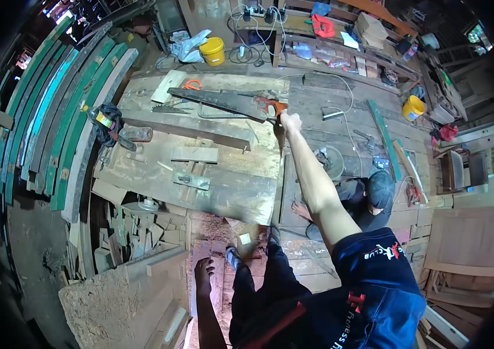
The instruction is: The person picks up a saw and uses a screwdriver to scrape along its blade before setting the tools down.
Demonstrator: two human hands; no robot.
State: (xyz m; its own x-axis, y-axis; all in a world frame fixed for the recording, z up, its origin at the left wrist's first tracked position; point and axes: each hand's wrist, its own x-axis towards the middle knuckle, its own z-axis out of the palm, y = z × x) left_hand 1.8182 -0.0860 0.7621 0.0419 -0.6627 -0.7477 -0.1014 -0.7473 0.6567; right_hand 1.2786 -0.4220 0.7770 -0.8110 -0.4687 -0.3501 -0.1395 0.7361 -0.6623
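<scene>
Head view — right grip (290, 121) clenched on the orange handle (278, 107) of a long, dark-bladed handsaw (218, 103)

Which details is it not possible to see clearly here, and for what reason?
All in the head view:
- Right hand: exact finger placement on the saw; too small.
- Bottle: lower part; dark bag hides it.
- Co-worker: second hand; hidden, apparently by bodies.
- Shirt lettering: cut off by bottom edge.
</scene>
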